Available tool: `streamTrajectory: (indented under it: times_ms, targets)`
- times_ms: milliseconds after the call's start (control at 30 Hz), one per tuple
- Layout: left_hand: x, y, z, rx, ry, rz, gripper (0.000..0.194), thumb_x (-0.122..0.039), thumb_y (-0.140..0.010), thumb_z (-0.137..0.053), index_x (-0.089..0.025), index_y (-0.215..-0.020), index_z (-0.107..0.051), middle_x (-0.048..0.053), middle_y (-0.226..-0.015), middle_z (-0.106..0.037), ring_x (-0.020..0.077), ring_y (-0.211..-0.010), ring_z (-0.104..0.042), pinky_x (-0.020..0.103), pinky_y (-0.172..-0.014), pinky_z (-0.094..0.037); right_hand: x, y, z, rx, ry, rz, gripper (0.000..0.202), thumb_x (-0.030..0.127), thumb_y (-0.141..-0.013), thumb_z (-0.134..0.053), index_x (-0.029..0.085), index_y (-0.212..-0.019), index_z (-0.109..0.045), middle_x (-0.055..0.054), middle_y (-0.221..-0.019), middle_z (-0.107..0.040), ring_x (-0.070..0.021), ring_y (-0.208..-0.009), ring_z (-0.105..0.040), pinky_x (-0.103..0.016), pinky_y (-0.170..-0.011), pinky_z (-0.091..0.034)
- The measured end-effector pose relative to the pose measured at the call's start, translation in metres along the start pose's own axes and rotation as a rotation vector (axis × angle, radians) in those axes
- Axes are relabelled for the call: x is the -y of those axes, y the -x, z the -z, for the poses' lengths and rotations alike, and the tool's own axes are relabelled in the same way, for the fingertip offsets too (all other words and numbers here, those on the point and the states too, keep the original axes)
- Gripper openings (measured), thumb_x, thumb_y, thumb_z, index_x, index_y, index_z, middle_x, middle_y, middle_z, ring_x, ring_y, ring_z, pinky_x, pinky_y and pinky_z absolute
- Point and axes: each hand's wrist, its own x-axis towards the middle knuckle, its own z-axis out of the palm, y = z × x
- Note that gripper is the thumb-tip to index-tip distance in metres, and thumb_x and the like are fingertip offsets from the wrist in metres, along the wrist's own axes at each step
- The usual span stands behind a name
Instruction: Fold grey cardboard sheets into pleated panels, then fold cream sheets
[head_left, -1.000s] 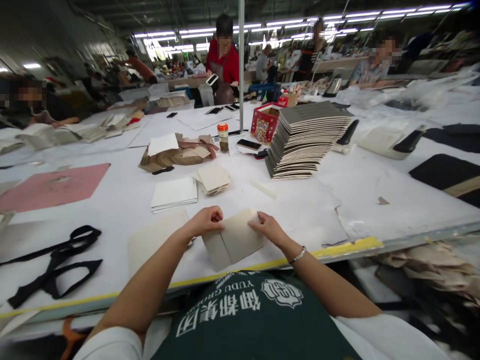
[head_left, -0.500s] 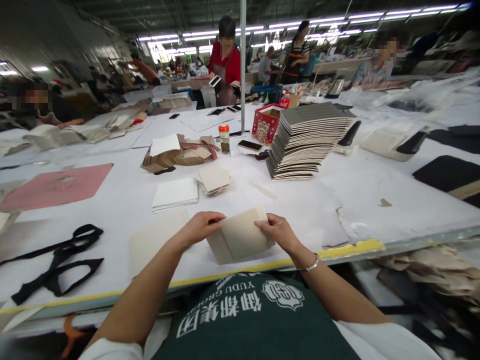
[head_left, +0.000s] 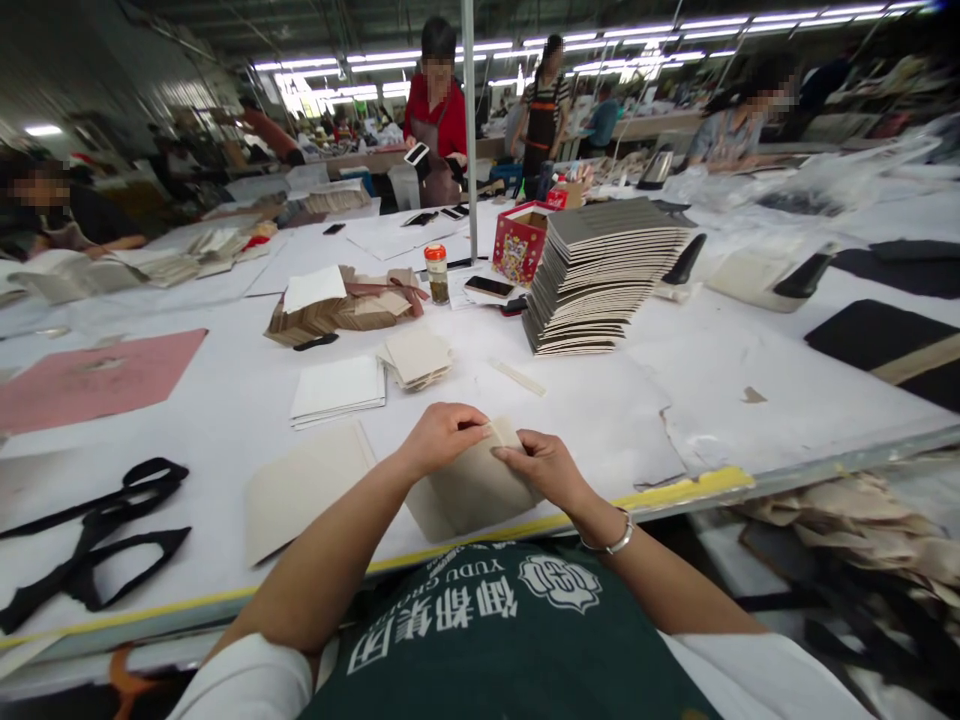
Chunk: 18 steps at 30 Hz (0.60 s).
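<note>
Near the table's front edge I hold a cream sheet (head_left: 476, 495), bent and tilted up toward me; whether it is card or fabric I cannot tell. My left hand (head_left: 448, 437) pinches its top edge. Close beside it, my right hand (head_left: 546, 463) grips the upper right corner between thumb and fingers. Another cream sheet (head_left: 300, 490) lies flat left of my left forearm. Just beyond my hands sit a small pile of cream squares (head_left: 417, 358) and a stack of white sheets (head_left: 337, 390).
A tall leaning stack of grey-topped panels (head_left: 600, 280) stands behind my right hand. Farther back are a jar with an orange lid (head_left: 436, 275), a phone (head_left: 490, 287) and a red box (head_left: 519, 243). Black strips (head_left: 97, 540) lie at left. Several people work beyond the table.
My left hand has moved right along the sheet's top edge, closer to my right hand. The sheet's upper corner now shows between both hands. The camera view has shifted slightly.
</note>
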Motion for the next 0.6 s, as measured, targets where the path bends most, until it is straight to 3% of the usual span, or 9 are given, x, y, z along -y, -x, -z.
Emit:
streamTrajectory:
  times_ms: [167,267,400,500,600]
  targets:
    - [0.001,0.000,0.000,0.029,0.134,0.062,0.021,-0.031,-0.072,-0.058,-0.013,-0.078,-0.068,0.002,-0.072,-0.067,0.0127,-0.065,-0.058,0.021,-0.060,-0.043,0.002,0.000,-0.003,0.019,-0.064,-0.041,0.028,0.043,-0.067,-0.064,0.015,-0.068,-0.059,0.004,-0.057,-0.051,-0.0078,-0.051,-0.041,-0.020,-0.048,-0.034]
    - [0.001,-0.003,0.004,0.129,0.163,0.088,0.026,-0.034,-0.071,-0.058,-0.013,-0.085,-0.067,0.002,-0.078,-0.068,0.0141,-0.070,-0.059,0.021,-0.062,-0.044,0.003,0.000,-0.004,0.023,-0.105,-0.066,0.028,0.043,-0.066,-0.065,0.015,-0.070,-0.060,0.004,-0.058,-0.053,-0.0080,-0.051,-0.042,-0.020,-0.048,-0.035]
    - [0.007,-0.003,0.021,0.213,-0.048,0.070,0.038,-0.034,-0.063,-0.065,-0.017,-0.097,-0.064,0.001,-0.091,-0.067,0.0168,-0.080,-0.058,0.022,-0.069,-0.043,-0.002,-0.003,0.002,-0.022,-0.198,-0.118,0.031,0.047,-0.066,-0.065,0.017,-0.070,-0.058,0.004,-0.060,-0.056,-0.0091,-0.051,-0.045,-0.021,-0.047,-0.037]
    - [0.022,0.001,0.032,0.236,-0.187,0.157,0.029,-0.040,-0.066,-0.060,-0.016,-0.081,-0.066,0.000,-0.077,-0.065,0.0158,-0.071,-0.056,0.022,-0.062,-0.041,-0.008,-0.007,0.008,-0.079,-0.253,-0.131,0.032,0.048,-0.065,-0.065,0.017,-0.073,-0.058,0.003,-0.063,-0.058,-0.0107,-0.053,-0.048,-0.022,-0.050,-0.040]
    - [0.042,0.004,0.028,0.232,-0.087,0.237,0.033,-0.046,-0.071,-0.054,-0.015,-0.071,-0.064,-0.001,-0.065,-0.061,0.0136,-0.063,-0.054,0.021,-0.057,-0.039,-0.013,-0.009,0.008,-0.118,-0.225,-0.152,0.034,0.049,-0.063,-0.066,0.017,-0.072,-0.057,0.002,-0.062,-0.059,-0.0118,-0.054,-0.050,-0.023,-0.050,-0.041]
